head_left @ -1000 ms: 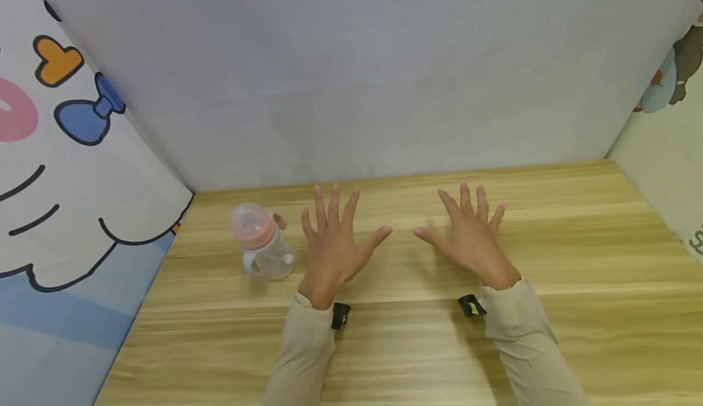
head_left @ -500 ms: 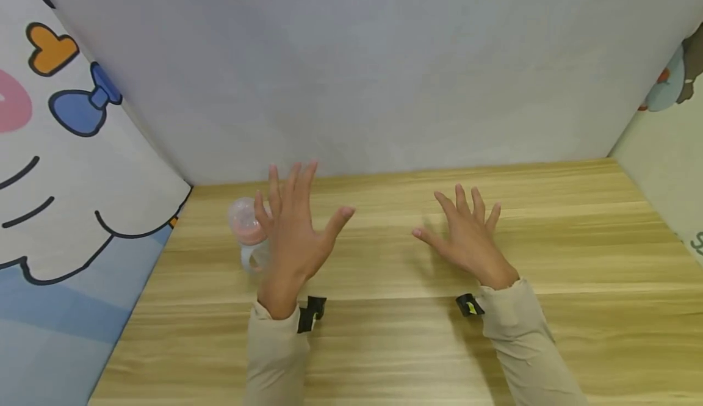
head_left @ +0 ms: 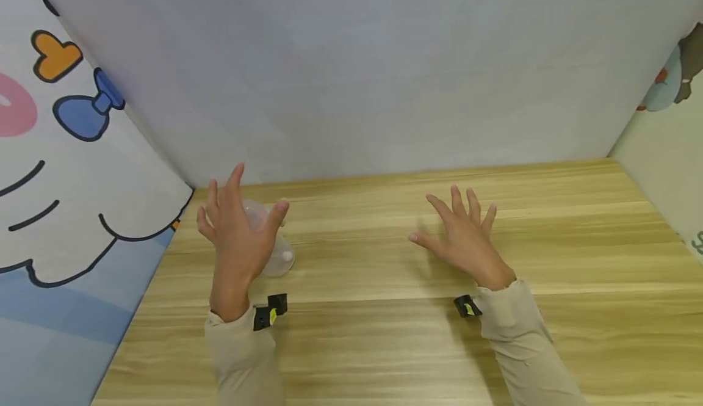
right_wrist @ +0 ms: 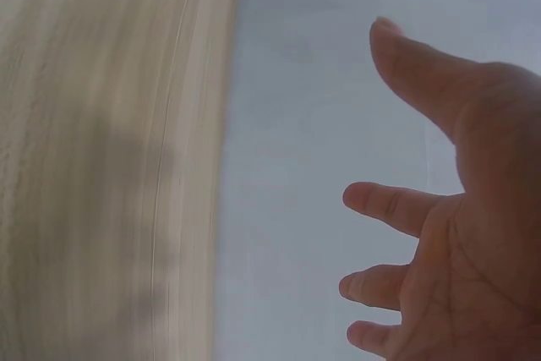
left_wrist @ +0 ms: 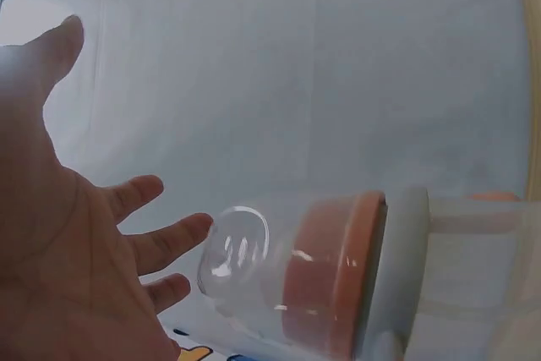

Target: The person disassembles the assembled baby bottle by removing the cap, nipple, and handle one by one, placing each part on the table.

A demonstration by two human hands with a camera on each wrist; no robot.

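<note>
A baby bottle [head_left: 280,258] with a clear dome cap stands on the table's left side, partly hidden behind my left hand [head_left: 238,235] in the head view. In the left wrist view the bottle [left_wrist: 330,276] shows its pink collar, and the fingers spread beside its cap, holding nothing. My right hand [head_left: 467,241] hovers over the middle right of the table, fingers apart and the thumb pointing left. Nothing is in its grasp in the right wrist view, where the palm [right_wrist: 473,268] shows.
The wood-grain table [head_left: 373,351] ends at a pale grey wall [head_left: 384,76] behind. A cartoon-printed panel [head_left: 66,210] borders the left side. Another printed panel [head_left: 670,168] stands on the right. Black wrist straps [head_left: 269,314] sit at the cuffs.
My left hand has moved left from beside the bottle, passing across it in the head view, and its palm has turned more toward the right. The right hand has shifted only slightly left.
</note>
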